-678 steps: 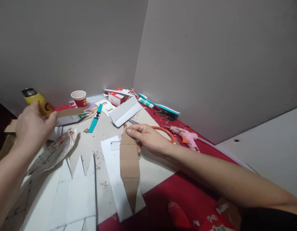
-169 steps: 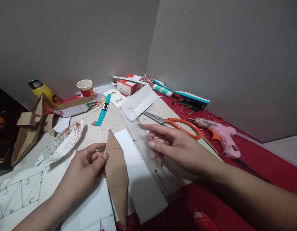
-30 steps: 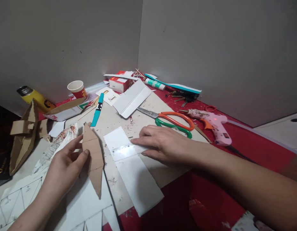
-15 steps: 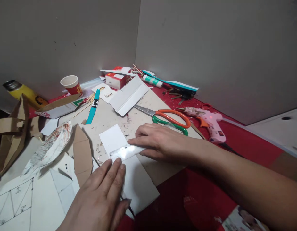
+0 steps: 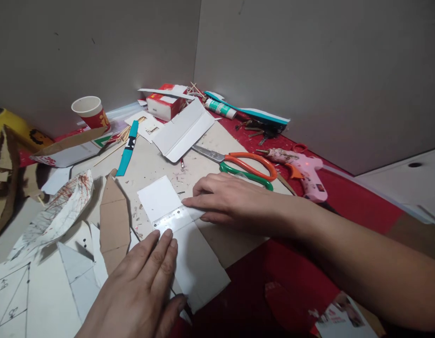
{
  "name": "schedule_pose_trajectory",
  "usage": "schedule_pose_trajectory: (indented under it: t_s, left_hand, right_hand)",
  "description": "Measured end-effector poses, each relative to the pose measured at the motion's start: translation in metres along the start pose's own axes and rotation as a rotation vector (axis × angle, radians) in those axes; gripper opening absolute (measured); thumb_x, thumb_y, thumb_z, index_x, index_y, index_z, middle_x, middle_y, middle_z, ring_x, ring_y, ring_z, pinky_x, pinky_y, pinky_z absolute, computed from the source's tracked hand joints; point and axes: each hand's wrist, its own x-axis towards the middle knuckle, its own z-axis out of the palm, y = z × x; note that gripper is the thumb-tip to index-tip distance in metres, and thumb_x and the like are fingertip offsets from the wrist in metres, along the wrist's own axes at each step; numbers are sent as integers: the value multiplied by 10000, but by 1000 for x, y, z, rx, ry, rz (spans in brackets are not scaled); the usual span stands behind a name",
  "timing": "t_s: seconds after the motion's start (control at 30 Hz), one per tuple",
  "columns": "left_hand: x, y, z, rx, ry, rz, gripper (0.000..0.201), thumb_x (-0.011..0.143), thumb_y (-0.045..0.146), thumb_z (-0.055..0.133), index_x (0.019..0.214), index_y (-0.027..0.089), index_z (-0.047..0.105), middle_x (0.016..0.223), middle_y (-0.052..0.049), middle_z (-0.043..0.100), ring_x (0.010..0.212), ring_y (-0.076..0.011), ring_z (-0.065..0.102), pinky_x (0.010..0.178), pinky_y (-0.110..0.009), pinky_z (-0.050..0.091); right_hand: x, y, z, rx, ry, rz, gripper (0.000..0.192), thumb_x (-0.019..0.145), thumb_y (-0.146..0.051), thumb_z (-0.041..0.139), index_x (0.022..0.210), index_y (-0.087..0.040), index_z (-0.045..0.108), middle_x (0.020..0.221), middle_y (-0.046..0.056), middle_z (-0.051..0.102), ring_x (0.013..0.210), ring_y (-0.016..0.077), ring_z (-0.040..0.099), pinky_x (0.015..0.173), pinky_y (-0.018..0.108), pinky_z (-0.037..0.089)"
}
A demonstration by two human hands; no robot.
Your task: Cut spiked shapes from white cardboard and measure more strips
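Observation:
A clear plastic ruler (image 5: 171, 217) lies across a piece of white card (image 5: 160, 197). My right hand (image 5: 220, 199) is closed at the ruler's right end, its index finger along the upper edge and its thumb below. Flat and stretched out, the fingers of my left hand (image 5: 143, 277) press at the ruler's lower left edge and the card. A larger part of the white card (image 5: 201, 260) extends below the ruler. Something thin and dark shows partly beneath my left thumb, too hidden to name.
Behind my right hand lie scissors (image 5: 250, 164) with orange and green handles and a pink glue gun (image 5: 307, 171). Folded white card (image 5: 184, 129), a red box (image 5: 164, 103), a paper cup (image 5: 89, 112) and a brown cardboard piece (image 5: 114, 220) lie around. Marked paper (image 5: 13, 295) is at left.
The view has shifted a little, so everything sits farther left and slightly higher. Both hands stay at the ruler, with my right fingertips slightly shifted along it.

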Motion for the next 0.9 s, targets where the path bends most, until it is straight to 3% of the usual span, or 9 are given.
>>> schedule_pose_trajectory:
  t_s: [0.27,0.63,0.77,0.9]
  left_hand:
    - [1,-3,-3,-28,3,4,607,830,432,595,1330,89,559,1384,-146,554,1200,-307,590,880,-365,564]
    - [-1,-3,4,2,33,-7,608,805,438,601,1313,107,572,1358,-125,577,1140,-300,633,853,-355,563]
    - [-1,-6,9,-6,91,11,615,789,469,627,1278,98,598,1315,-126,614,1087,-297,663,816,-346,575]
    - [-3,-5,15,-28,133,-19,649,751,461,653,1291,106,593,1338,-108,604,1162,-333,613,835,-372,577]
  right_hand:
    - [-1,-1,1,-7,33,19,295,907,-216,583,1195,-219,649,1100,125,614,960,253,549,839,403,421]
    - [-1,-7,1,-1,18,31,346,895,-205,592,1238,-196,629,1129,144,614,1011,272,557,880,433,449]
    - [-8,-14,-16,12,73,66,344,922,-236,557,1257,-176,606,1154,148,625,1037,262,578,892,422,471]
    - [-6,-8,-39,-99,213,142,295,964,-231,462,1173,-130,645,1048,151,662,929,244,621,780,368,502]
